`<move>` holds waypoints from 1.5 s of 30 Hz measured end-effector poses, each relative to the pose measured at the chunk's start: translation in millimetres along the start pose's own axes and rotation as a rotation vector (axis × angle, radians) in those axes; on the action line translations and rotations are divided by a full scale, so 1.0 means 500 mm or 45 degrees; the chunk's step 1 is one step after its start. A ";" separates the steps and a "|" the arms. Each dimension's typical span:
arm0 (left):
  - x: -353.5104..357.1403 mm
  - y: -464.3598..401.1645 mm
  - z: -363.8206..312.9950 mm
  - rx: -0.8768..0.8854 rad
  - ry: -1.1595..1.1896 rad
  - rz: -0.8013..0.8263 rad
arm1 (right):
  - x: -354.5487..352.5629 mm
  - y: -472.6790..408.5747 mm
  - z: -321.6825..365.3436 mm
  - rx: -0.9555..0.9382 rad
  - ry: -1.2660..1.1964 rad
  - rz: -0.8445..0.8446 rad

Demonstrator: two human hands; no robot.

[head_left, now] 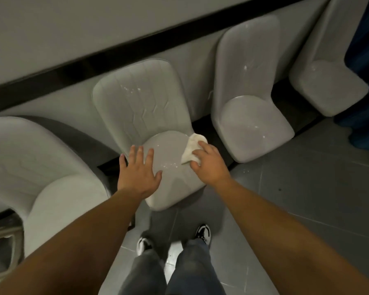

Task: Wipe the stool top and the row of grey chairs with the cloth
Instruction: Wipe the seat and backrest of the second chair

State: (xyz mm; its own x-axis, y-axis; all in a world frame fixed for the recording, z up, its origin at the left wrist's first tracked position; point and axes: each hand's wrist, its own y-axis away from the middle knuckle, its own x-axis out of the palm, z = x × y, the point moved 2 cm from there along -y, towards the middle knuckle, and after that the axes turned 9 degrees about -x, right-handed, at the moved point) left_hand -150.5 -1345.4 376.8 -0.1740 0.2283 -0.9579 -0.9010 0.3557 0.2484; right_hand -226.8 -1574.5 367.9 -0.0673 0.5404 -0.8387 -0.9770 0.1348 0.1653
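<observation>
Head view: looks down on a row of grey chairs against a pale wall with a black band; the middle chair (156, 116) is the landmark for every place below.
Middle chair: stitched backrest, smooth seat, small bright specks on both.
Cloth (192, 148): white and crumpled, lying on the right rear edge of the middle chair's seat, partly under the right hand.
Right hand (209, 165): palm down on the right side of the seat, fingers bent over the cloth and gripping it; the fingertips are hidden in the folds.
Left hand (140, 172): flat on the left front part of the same seat, fingers straight and spread, holding nothing.
Hands apart: a bare stretch of seat lies between them.
Second chair (249, 103): just right of the middle chair, plain shell, specks on back and seat.
Third chair (326, 77): farther right again, partly cut by the frame edge.
Wide chair (41, 171): left of the middle chair, rounded, paler.
Floor (307, 177): grey tiles in front of the middle chair.
Shoes (203, 233): black and white, on the tiles just before the middle chair's front edge, with dark trouser legs above them.
Stool: not identifiable.
</observation>
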 end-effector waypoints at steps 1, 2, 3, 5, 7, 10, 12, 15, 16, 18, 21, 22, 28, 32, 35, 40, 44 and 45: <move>0.000 -0.014 -0.004 -0.025 0.011 0.036 | -0.009 -0.005 -0.013 0.019 -0.017 -0.014; 0.001 -0.026 -0.007 -0.041 0.018 0.073 | -0.014 -0.008 -0.025 0.034 -0.028 -0.018; 0.006 -0.036 -0.010 -0.045 0.022 0.107 | -0.018 -0.009 -0.035 0.044 -0.030 -0.012; 0.020 -0.043 -0.016 -0.042 0.035 0.156 | -0.021 -0.004 -0.047 0.069 -0.022 0.028; 0.037 -0.041 -0.023 -0.044 0.082 0.178 | -0.026 0.001 -0.049 0.089 0.000 0.054; 0.054 -0.056 -0.027 -0.042 0.129 0.216 | -0.039 -0.001 -0.036 0.120 0.039 0.034; 0.064 -0.067 -0.016 -0.077 0.169 0.231 | -0.041 -0.012 -0.025 0.111 0.048 0.012; 0.081 -0.071 0.012 -0.150 0.208 0.259 | -0.037 -0.036 -0.009 0.082 0.060 0.008; 0.090 -0.070 0.024 -0.176 0.215 0.264 | -0.034 -0.045 -0.003 0.068 0.054 0.015; 0.112 -0.064 0.046 -0.235 0.222 0.284 | -0.027 -0.067 0.005 0.026 0.035 0.028; 0.148 -0.040 0.071 -0.331 0.242 0.341 | -0.009 -0.092 0.003 -0.051 0.030 0.058; 0.160 -0.028 0.076 -0.370 0.242 0.347 | -0.002 -0.096 0.000 -0.068 0.029 0.075; 0.185 0.016 0.070 -0.644 0.242 0.312 | 0.018 -0.108 -0.055 -0.222 0.011 0.164; 0.185 0.067 -0.005 -0.736 0.247 0.283 | 0.020 -0.109 -0.110 -0.316 -0.075 0.156; 0.208 0.117 -0.062 -0.839 0.264 0.307 | 0.031 -0.100 -0.158 -0.402 -0.117 0.225; 0.248 0.165 -0.108 -0.923 0.261 0.306 | 0.073 -0.098 -0.233 -0.455 -0.079 0.338; 0.301 0.146 -0.086 -1.013 0.263 0.269 | 0.146 -0.140 -0.249 -0.514 -0.040 0.349; 0.319 0.130 -0.080 -1.030 0.267 0.236 | 0.173 -0.163 -0.250 -0.551 -0.007 0.358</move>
State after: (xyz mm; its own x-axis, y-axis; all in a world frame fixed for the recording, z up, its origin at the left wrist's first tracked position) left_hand -252.6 -1322.3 234.4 -0.3444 0.0180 -0.9387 -0.8433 -0.4454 0.3008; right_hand -178.1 -1642.7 217.1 -0.3393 0.5110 -0.7898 -0.9158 -0.3714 0.1531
